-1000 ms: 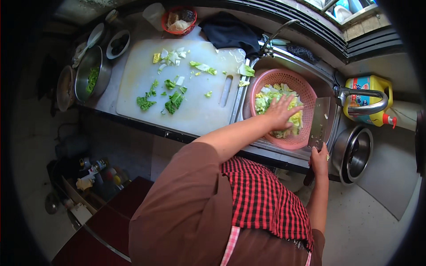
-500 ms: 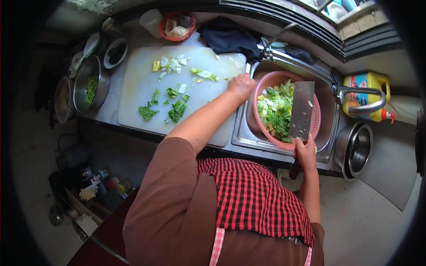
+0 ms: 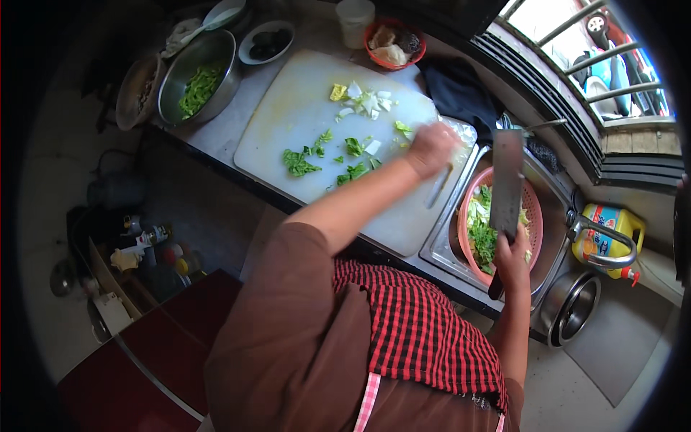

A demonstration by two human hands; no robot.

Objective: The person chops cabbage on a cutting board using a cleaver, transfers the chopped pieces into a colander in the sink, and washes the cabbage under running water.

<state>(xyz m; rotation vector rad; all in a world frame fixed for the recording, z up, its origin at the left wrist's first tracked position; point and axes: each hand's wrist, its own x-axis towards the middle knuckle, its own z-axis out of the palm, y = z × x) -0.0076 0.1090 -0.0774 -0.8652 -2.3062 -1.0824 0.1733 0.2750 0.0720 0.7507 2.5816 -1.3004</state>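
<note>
Near the surface's right edge, the right hand (image 3: pixel 512 261) clenches the dark handle (image 3: pixel 496 286), the safest hold, of a broad grey metal cleaver (image 3: pixel 507 180), likely heavy and stiff; the blurred left hand's (image 3: pixel 434 150) grasp is unclear.

The left hand (image 3: pixel 434 150) is out ahead (rather blurred); the right hand (image 3: pixel 512 259) grips tightly.

Brown short-sleeved top (image 3: pixel 277 331), red and black checked apron (image 3: pixel 425 335), 2 pink gingham straps (image 3: pixel 369 398).
</note>
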